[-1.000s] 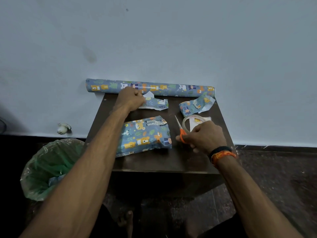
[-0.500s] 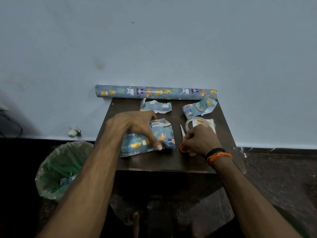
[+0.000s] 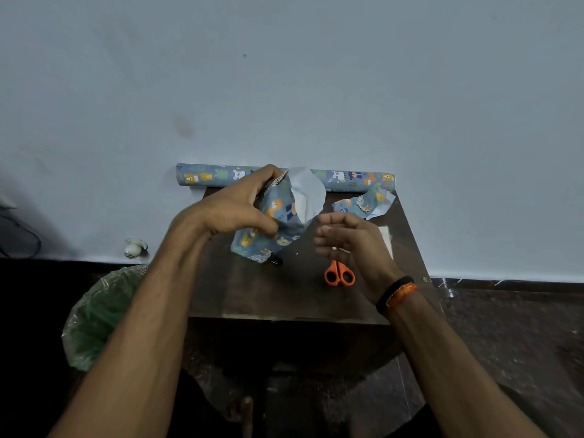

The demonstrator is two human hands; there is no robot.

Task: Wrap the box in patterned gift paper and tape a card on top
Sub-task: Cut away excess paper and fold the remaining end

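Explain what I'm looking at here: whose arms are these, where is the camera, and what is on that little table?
There is no machine here. A person wears one camera on the head, looking forward and down, so the two bare arms coming in from the bottom are the person's own.

The left hand grips the wrapped box, lifted and tilted above the small dark table; its animal-patterned paper has a loose white flap sticking up. The right hand hovers beside the box with relaxed fingers, holding nothing.

On the table lie orange-handled scissors and a scrap of the same paper at the far right. The gift paper roll rests along the wall. A bin lined with a green plastic bag stands on the floor to the left. I cannot make out a card.
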